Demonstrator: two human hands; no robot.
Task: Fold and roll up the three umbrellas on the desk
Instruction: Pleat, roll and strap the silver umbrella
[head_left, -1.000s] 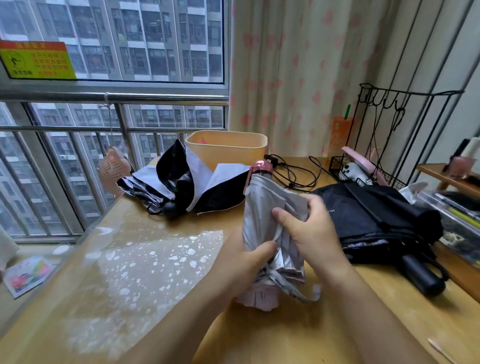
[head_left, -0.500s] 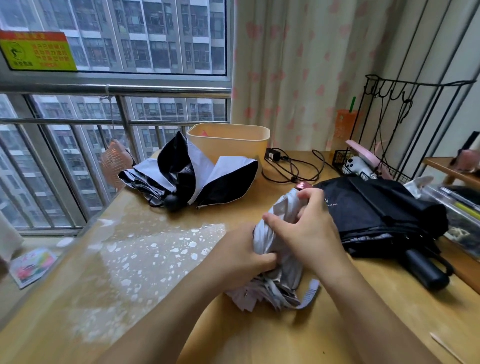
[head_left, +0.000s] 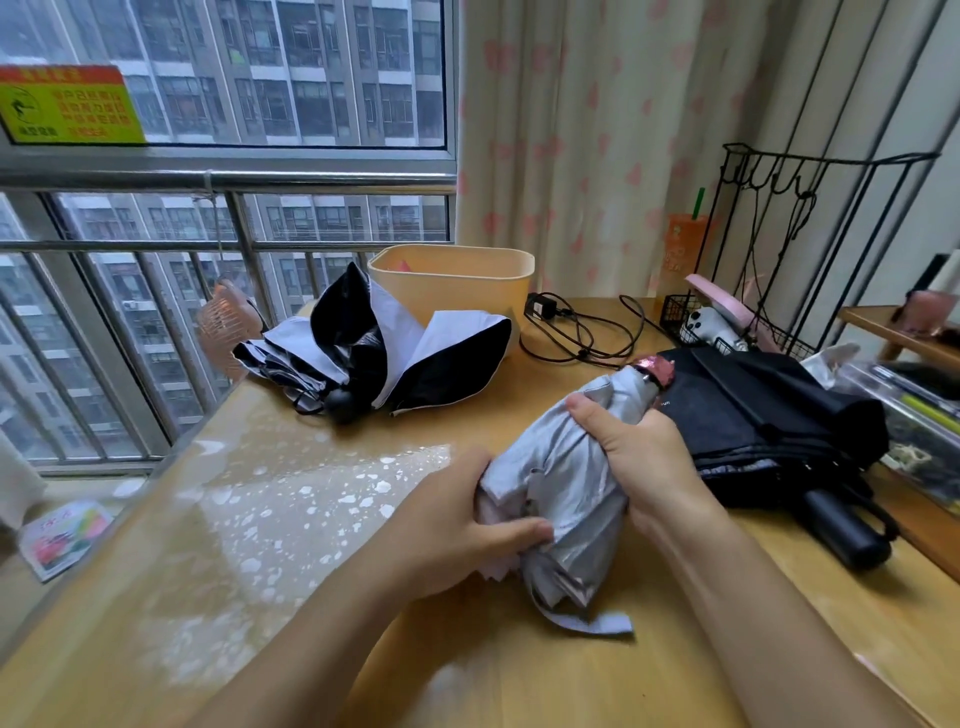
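Both hands' fingers clasp the silver umbrella, its long axis slanting up-right, pink tip farthest away

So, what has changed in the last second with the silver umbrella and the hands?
The silver umbrella went from upright to tilted, its pink tip toward the black umbrella. The right hand slid up near the tip; the left hand still grips the lower end. The black-and-white umbrella stayed put.
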